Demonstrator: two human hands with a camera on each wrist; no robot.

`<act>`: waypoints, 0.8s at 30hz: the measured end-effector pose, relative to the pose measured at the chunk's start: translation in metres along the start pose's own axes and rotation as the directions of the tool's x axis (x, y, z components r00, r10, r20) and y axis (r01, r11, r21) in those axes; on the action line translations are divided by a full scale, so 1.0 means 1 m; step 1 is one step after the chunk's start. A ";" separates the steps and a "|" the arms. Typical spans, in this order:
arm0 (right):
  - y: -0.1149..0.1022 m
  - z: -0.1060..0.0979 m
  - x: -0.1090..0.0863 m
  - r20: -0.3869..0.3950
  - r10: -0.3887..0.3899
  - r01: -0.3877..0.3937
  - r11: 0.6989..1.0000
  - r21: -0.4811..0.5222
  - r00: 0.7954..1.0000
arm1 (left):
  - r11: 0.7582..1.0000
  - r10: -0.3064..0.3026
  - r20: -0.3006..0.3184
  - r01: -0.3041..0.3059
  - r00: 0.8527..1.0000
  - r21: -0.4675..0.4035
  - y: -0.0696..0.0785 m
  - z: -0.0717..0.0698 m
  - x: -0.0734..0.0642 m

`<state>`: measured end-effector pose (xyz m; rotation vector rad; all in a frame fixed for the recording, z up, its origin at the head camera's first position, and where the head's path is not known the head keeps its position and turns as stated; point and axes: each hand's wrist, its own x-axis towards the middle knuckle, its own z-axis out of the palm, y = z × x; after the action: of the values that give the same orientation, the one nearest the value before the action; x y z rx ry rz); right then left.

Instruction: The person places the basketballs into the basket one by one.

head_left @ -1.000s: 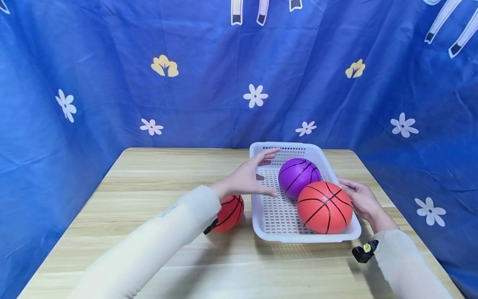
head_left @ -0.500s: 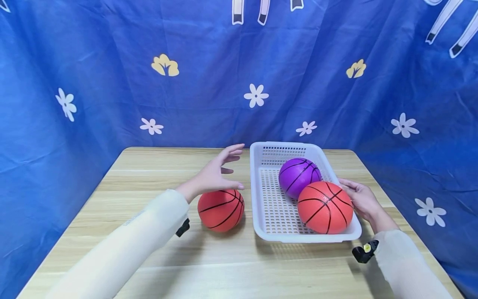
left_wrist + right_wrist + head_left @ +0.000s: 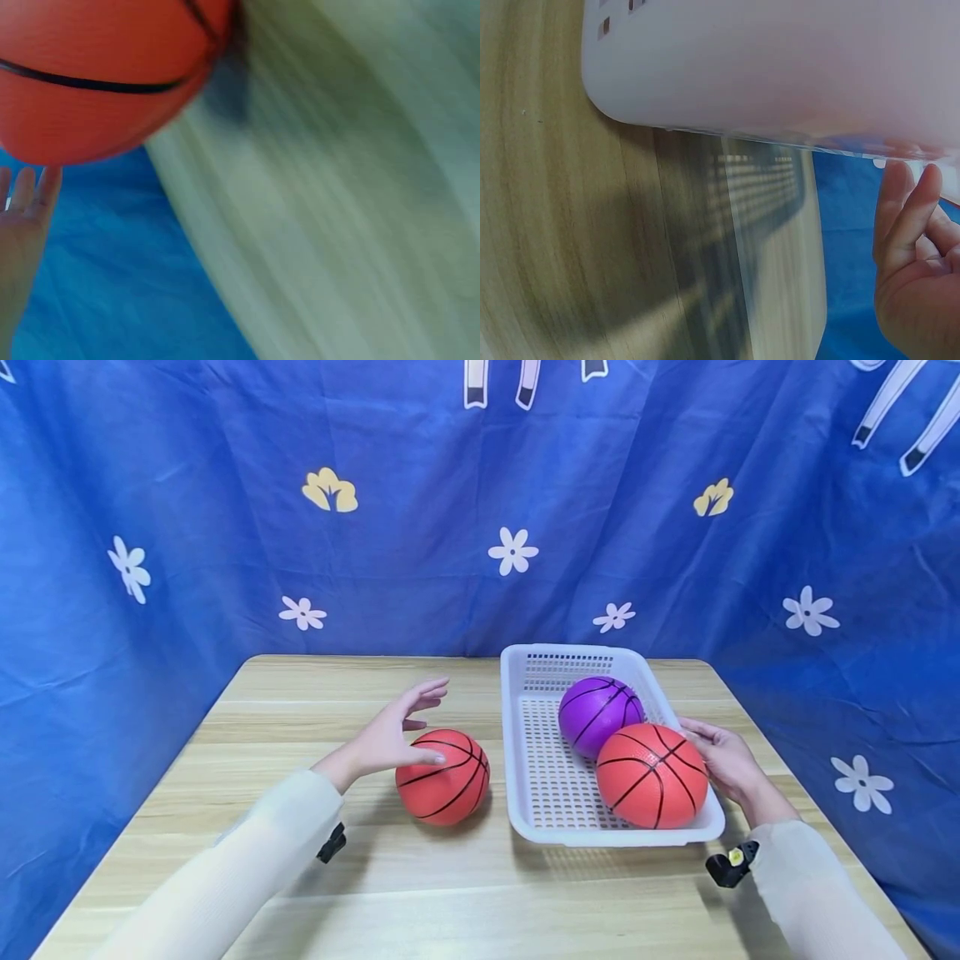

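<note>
In the head view, a red toy basketball (image 3: 450,787) sits on the table left of the white plastic basket (image 3: 551,837). My left hand (image 3: 386,735) is at its upper left, fingers spread and thumb overlapping the ball. The left wrist view shows the ball (image 3: 97,90) close above the fingertips of that hand (image 3: 22,232). In the basket lie a purple basketball (image 3: 600,717) and a larger orange-red basketball (image 3: 651,777). My right hand (image 3: 731,764) grips the basket's right rim; in the right wrist view its fingers (image 3: 907,214) meet the basket's edge (image 3: 742,90).
The light wooden table (image 3: 315,710) holds the basket on its right half. A blue patterned cloth (image 3: 412,527) hangs behind and along both sides. Black wrist cameras stick out under both sleeves, one of them the right camera (image 3: 731,866).
My left hand has moved left from over the basket, then down to the red basketball, which now shows almost whole. The right hand, the basket and its balls stay put.
</note>
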<state>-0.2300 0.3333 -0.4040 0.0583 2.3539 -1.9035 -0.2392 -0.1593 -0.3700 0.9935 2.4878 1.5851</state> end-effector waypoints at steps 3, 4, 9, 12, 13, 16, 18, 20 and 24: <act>-0.001 0.001 0.000 -0.003 0.004 -0.004 1.000 -0.002 1.000 | 0.999 -0.029 0.016 0.029 0.999 0.033 -0.010 -0.002 -0.010; -0.001 0.001 0.000 -0.004 0.005 -0.005 1.000 0.001 1.000 | 0.998 -0.045 0.022 0.044 0.999 0.040 -0.013 -0.002 -0.013; -0.002 0.002 0.001 -0.007 0.014 -0.014 1.000 -0.008 1.000 | 0.996 -0.091 0.069 0.090 0.993 0.027 -0.027 -0.004 -0.028; -0.002 0.001 0.001 -0.007 0.020 -0.020 1.000 -0.017 1.000 | 0.995 -0.101 0.097 0.103 0.990 -0.008 -0.033 -0.004 -0.035; -0.002 0.001 0.001 -0.007 0.021 -0.021 1.000 -0.016 1.000 | 0.994 -0.108 0.104 0.111 0.989 -0.018 -0.035 -0.004 -0.037; -0.002 0.000 0.001 -0.004 0.018 -0.018 1.000 -0.008 1.000 | 0.989 -0.134 0.114 0.140 0.984 -0.042 -0.038 -0.002 -0.041; -0.001 0.000 0.001 -0.003 0.014 -0.014 1.000 -0.001 1.000 | 0.985 -0.155 0.114 0.163 0.981 -0.057 -0.040 -0.001 -0.042; -0.001 -0.001 0.001 -0.002 0.012 -0.012 1.000 0.002 1.000 | 0.982 -0.166 0.114 0.175 0.980 -0.075 -0.041 0.001 -0.043; -0.001 -0.001 0.001 -0.008 0.021 -0.021 1.000 -0.003 1.000 | 0.977 -0.169 0.105 0.181 0.980 -0.114 -0.043 0.004 -0.044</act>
<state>-0.2310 0.3337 -0.4034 0.0909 2.3520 -1.8933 -0.2243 -0.1908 -0.4209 0.7900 2.3122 1.5761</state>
